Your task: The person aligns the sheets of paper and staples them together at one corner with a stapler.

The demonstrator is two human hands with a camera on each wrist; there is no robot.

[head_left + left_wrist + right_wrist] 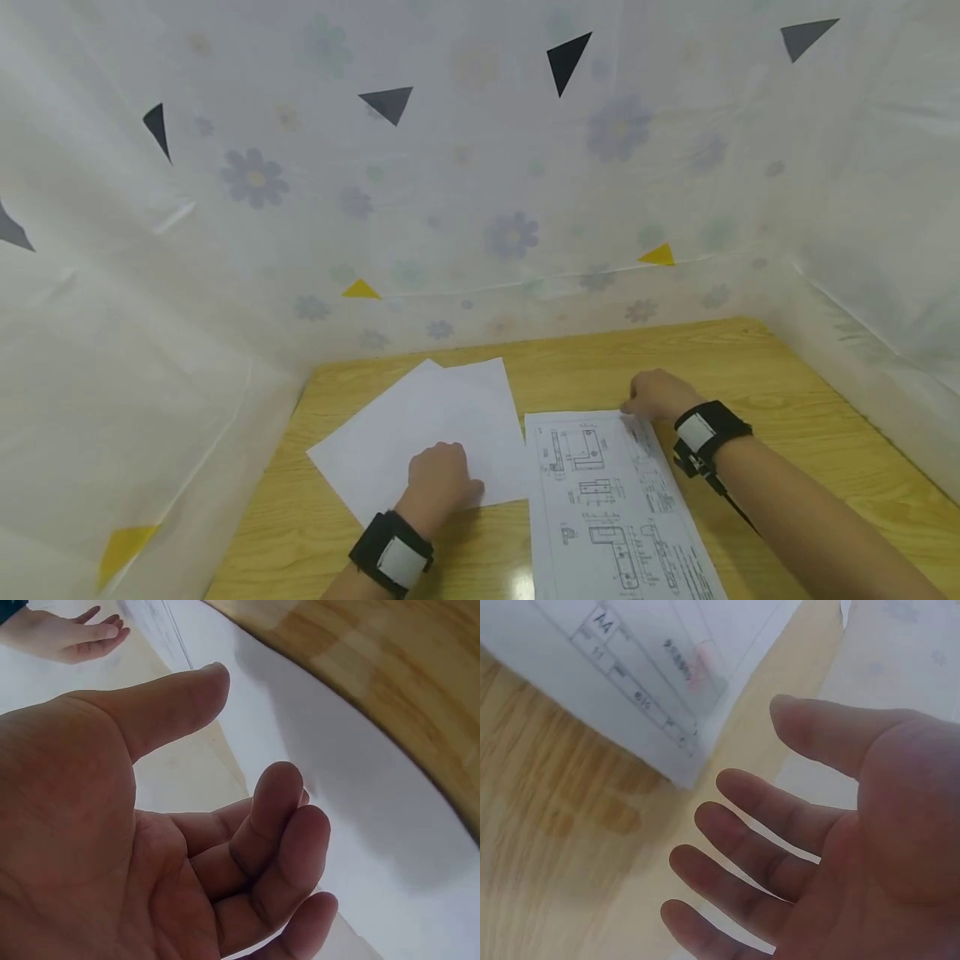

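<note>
Two overlapping blank white sheets (427,425) lie on the wooden table (750,367), left of centre. My left hand (442,483) rests over their near edge. In the left wrist view this hand (225,817) has loosely curled fingers and holds nothing, with the white paper (360,810) just beyond it. A printed sheet of technical drawings (607,500) lies to the right. My right hand (656,394) is at its far right corner. In the right wrist view the right hand (780,817) is spread and relaxed beside the printed sheet's corner (630,682), gripping nothing.
Translucent white sheeting with a flower print (480,208) walls the table on the left, back and right. Black and yellow triangles are stuck on it. A black band with a camera sits on each wrist (393,554) (705,433). Bare wood shows at the back and right.
</note>
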